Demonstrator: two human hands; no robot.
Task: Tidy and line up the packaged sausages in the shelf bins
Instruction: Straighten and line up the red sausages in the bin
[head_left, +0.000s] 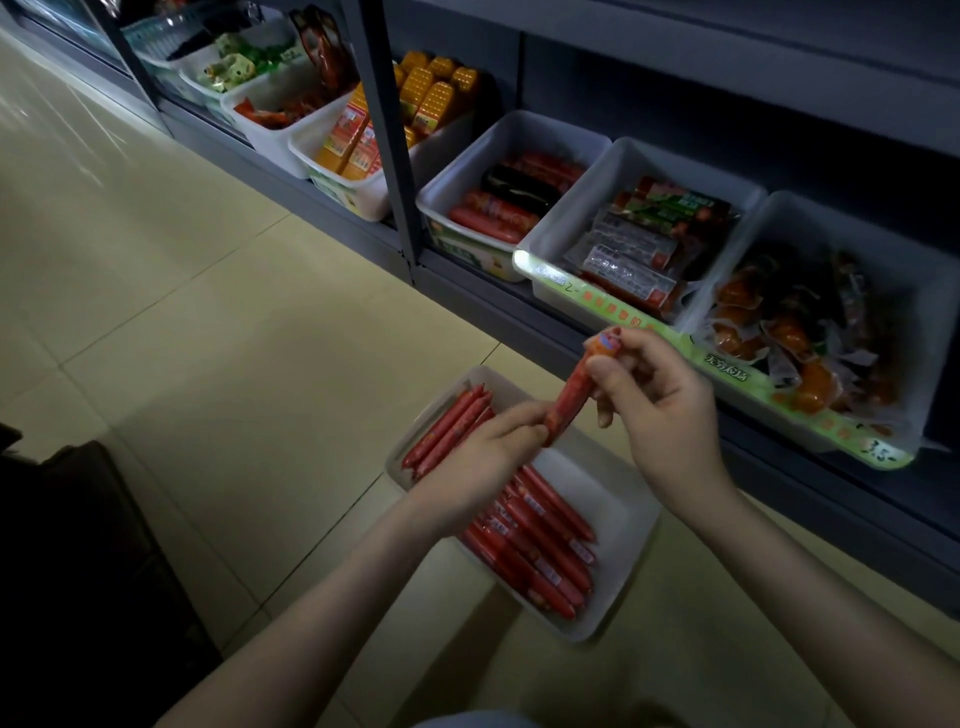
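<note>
Black and cut off by the lower left edge, a bulky shape on the tiled floor is too dim to name. Further right a white bin sits on the floor just before the shelf. Red sausages lie in it side by side in two groups, and the arm above hides where the groups meet.

The left grip, a bare hand seen from its back, pinches the lower end of a single sausage; its thumb is out of sight. This sausage is tilted steeply above the white bin, clear of the others. The right grip holds its upper part with thumb and curled fingers, so only the printed tip shows above them.

Behind the hands, the shelf carries a row of bins. One shelf bin holds thick sausages and one dark pack. The next bin holds flat sealed packs whose labels are unreadable. The rightmost bin holds crumpled orange pouches, their contents unclear.
</note>
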